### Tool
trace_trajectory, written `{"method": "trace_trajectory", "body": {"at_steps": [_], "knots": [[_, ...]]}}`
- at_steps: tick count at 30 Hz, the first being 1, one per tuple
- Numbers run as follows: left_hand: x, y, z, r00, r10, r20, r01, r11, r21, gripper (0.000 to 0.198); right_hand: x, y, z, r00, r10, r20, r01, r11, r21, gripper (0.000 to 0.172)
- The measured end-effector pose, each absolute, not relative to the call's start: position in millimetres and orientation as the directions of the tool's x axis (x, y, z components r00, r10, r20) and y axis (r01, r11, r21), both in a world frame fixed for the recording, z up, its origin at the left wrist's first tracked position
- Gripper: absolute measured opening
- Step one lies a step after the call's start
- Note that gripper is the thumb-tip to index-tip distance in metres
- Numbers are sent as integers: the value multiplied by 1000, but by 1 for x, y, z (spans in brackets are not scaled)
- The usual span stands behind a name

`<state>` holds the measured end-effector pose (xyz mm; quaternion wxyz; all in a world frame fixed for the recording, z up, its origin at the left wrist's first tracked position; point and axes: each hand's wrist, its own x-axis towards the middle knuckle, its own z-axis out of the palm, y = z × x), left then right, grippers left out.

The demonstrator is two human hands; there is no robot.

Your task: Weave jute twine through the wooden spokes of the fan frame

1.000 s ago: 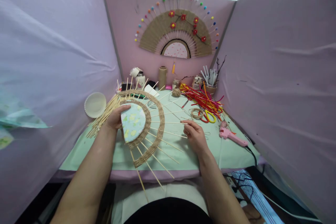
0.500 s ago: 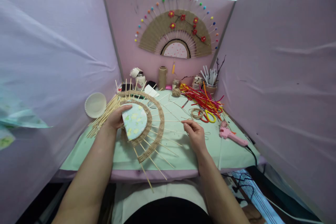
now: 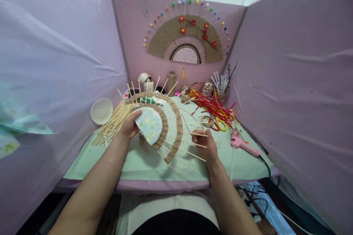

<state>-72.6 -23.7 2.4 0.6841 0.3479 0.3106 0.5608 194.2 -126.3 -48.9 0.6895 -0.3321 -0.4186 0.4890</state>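
The fan [image 3: 164, 128] is between the 2 hands, raised above the table [image 3: 132, 165] and tilted. The left hand [image 3: 131, 125] grips it at its straight edge, thumb over the floral cloth [image 3: 149, 125]. The right hand [image 3: 209, 147] is at the fan's right rim, fingers curled, with at least 2 stick tips crossing in front of them; whether it pinches any stick, I cannot tell.

Left of the left hand lie loose sticks [image 3: 113, 121], with a bowl [image 3: 102, 111] beside them. Beyond the right hand are scissors [image 3: 221, 125], a twine coil [image 3: 206, 120] and red and yellow strips [image 3: 213, 104]; to its right lies a glue gun [image 3: 244, 145]. The fan's upper sticks partly block the view of a flask [image 3: 149, 85] behind.
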Motion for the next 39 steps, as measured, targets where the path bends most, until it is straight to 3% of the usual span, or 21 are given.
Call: {"method": "trace_trajectory", "body": {"at_steps": [4,13,18,21,27,31,34,39], "knots": [[-72,-24,1,185,982,-33,-547,130,827,17,194,-127,-48,103,955,279,-381,297,-875,60],[-75,-23,4,152,988,-9,-535,90,840,17,199,-124,-53,172,962,213,-437,268,-859,61],[-76,-24,6,138,990,-30,-514,98,852,18,201,-123,-54,275,935,225,-378,321,-868,57],[-75,-25,7,133,991,-24,-500,88,862,17,200,-123,-57,384,873,302,-235,408,-882,51],[-74,-24,7,106,994,2,-502,52,863,17,197,-129,-56,493,686,535,243,483,-842,36],[-76,-23,6,75,997,21,-532,22,847,21,195,-131,-52,497,610,617,350,510,-786,32],[-76,-22,7,49,998,33,-549,-1,836,23,196,-130,-55,525,631,572,283,504,-816,32],[-75,-24,7,29,999,39,-564,-16,825,23,198,-123,-64,571,727,382,-76,510,-857,34]]}}
